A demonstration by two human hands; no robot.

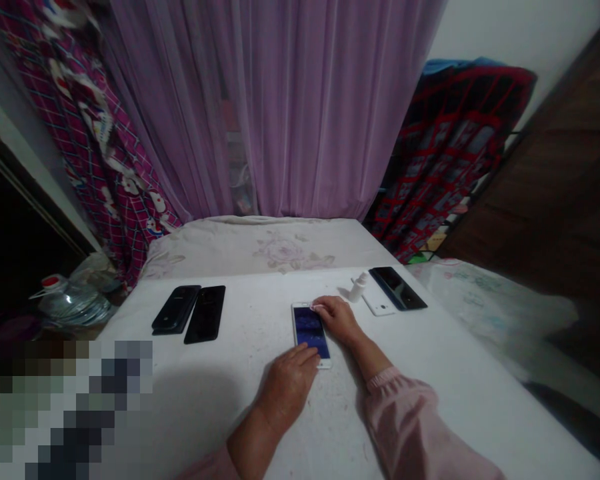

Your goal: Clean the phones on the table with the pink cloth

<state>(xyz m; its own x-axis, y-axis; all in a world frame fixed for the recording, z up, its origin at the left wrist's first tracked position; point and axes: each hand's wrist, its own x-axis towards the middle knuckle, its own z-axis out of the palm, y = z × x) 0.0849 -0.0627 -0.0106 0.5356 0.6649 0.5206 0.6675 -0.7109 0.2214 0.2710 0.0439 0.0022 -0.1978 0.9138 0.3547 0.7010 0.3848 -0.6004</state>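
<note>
While both hands lie on a white-framed smartphone point(310, 333) at mid-counter point(250, 320), the left hand point(285, 390) spreads its fingers point(307, 357) flat across the lower screen, released. The right hand point(337, 320) touches the top edge with unclenched fingertips point(316, 307) (neither hand grips). A small white dropper bottle point(359, 288) stands just beyond, beside a white phone point(379, 303).

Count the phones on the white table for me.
5. Left: a black cased smartphone and a glossy black smartphone. Centre: a white-framed smartphone under the left hand and right hand. Right: a white smartphone beside a black smartphone.
</note>
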